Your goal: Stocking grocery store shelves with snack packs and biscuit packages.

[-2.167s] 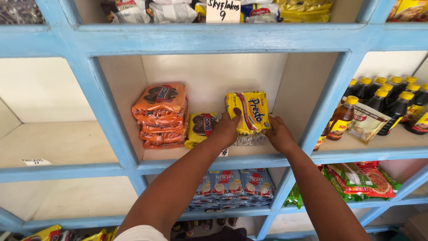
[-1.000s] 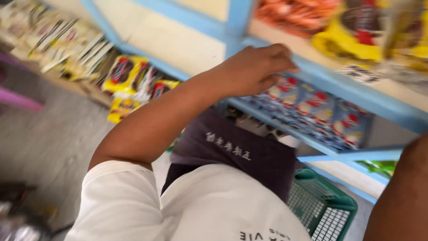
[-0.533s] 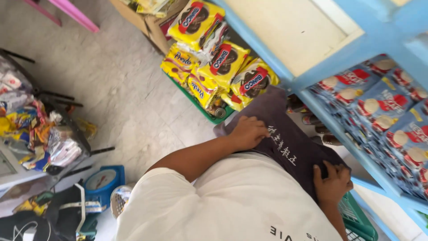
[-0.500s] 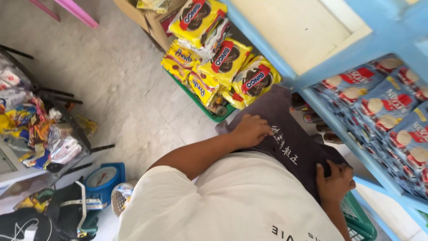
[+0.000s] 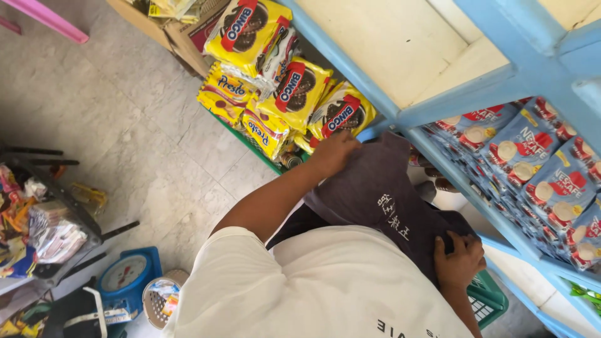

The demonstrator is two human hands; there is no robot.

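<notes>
I am looking down along my own body in a white shirt. A dark grey cloth with white lettering (image 5: 382, 200) hangs in front of my waist. My left hand (image 5: 335, 150) pinches its far edge, close to the yellow snack packs (image 5: 288, 94). My right hand (image 5: 460, 260) grips the cloth's near corner beside the blue shelf frame (image 5: 438, 119). Both hands are closed on the fabric.
Blue sachet packs (image 5: 532, 163) fill the low shelf on the right. A green basket (image 5: 485, 300) sits under my right hand. A blue weighing scale (image 5: 125, 275) and a rack of packaged goods (image 5: 37, 219) stand on the grey floor at left. A cardboard box (image 5: 181, 37) is behind the snacks.
The view has swung down from the upper shelf to my waist. My hands left the yellow pack on the shelf and now hold the dark cloth; the left hand shifted slightly along its edge.
</notes>
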